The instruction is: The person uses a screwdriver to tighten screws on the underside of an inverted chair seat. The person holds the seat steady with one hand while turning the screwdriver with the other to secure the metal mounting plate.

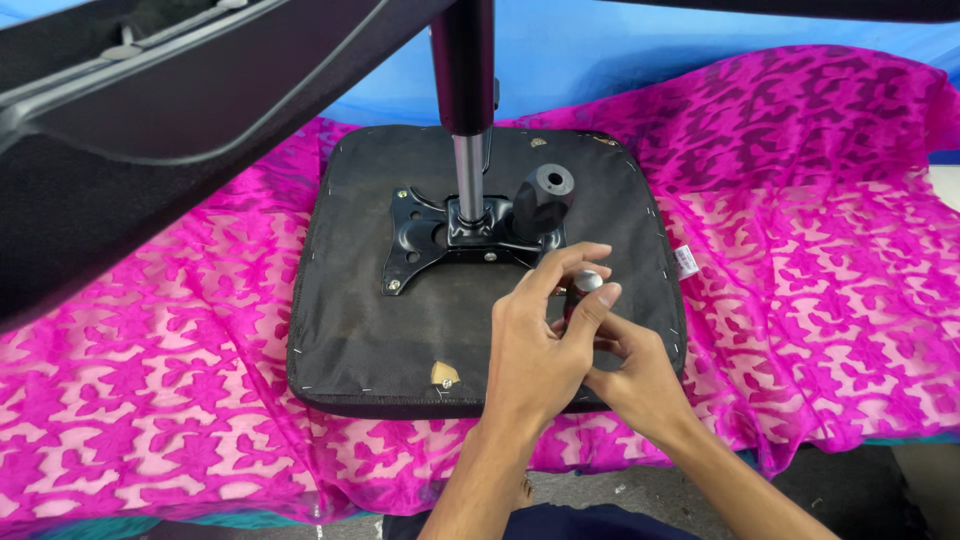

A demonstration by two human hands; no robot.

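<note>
left hand (545,345) and right hand (635,380) pinched shut round small dark cylindrical tool with silvery tip (582,290) | held over upturned black fabric-backed seat pad (370,340), by black metal mounting plate (425,235) | probably light, rigid, kinda slick; best gripped mid-barrel

An upturned chair seat (400,330) lies on a patterned cloth (800,250). A mounting plate (415,235) sits at its middle, with a gas-lift column (468,180) rising from it and a knob (543,195) just right. Both hands, left hand (535,350) and right hand (640,385), meet at the seat's near right, around a small cylinder (582,290).
</note>
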